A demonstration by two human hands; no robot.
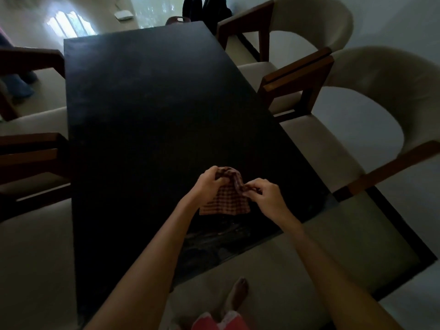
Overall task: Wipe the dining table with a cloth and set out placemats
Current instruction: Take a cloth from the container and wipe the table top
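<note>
Checked cloth, held just above the near end of the dark worktop, slightly right of the worktop's centre line. The cloth hangs as a bunched, partly folded panel: its gathered top edge runs left to right between the two hands, and its free hem falls toward the near edge, where it appears to touch or nearly touch the surface; contact cannot be confirmed. Left hand: grip closed around the far-left corner of the gathered edge, fingers curled over the fabric. Right hand: grip pinching the right end of the same edge between thumb and fingertips. Both hands are therefore at the cloth's top, with the cloth lying below and between them; neither is clearly nearer. The unwiped length of the worktop extends away from the hands toward the far end, so a wiping stroke would probably run outward along the table's long axis. Cream chairs with wooden arms stand along the right side, others along the left. No placemats can be made out.
</note>
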